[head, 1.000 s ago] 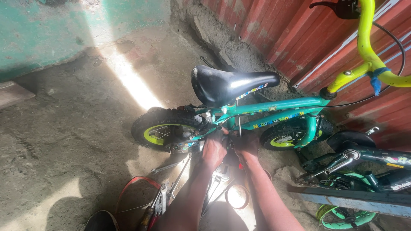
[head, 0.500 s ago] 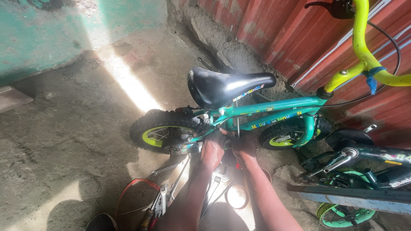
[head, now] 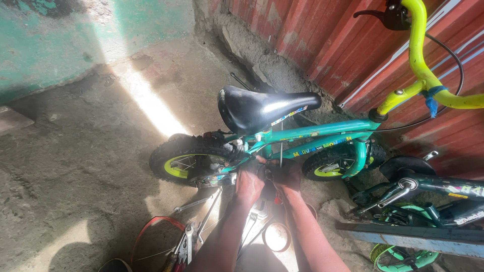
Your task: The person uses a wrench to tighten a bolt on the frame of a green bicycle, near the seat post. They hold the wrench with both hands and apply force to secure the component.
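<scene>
A small teal children's bicycle (head: 322,137) with a black saddle (head: 257,107), yellow handlebar (head: 421,75) and black tyres on yellow-green rims stands in front of me. Both my hands work low on its frame, under the saddle near the crank. My left hand (head: 249,180) is closed around a part there, by the rear wheel (head: 187,162). My right hand (head: 287,176) grips close beside it; what it holds is hidden by the fingers.
Several hand tools, spanners and pliers (head: 187,243), lie on the dirt floor by a red strap (head: 151,226). A red corrugated metal wall (head: 343,45) runs behind the bicycle. A second dark bicycle (head: 428,194) lies at right.
The view has shifted slightly; my hands have stayed on the same spot under the saddle, with small movements only.
</scene>
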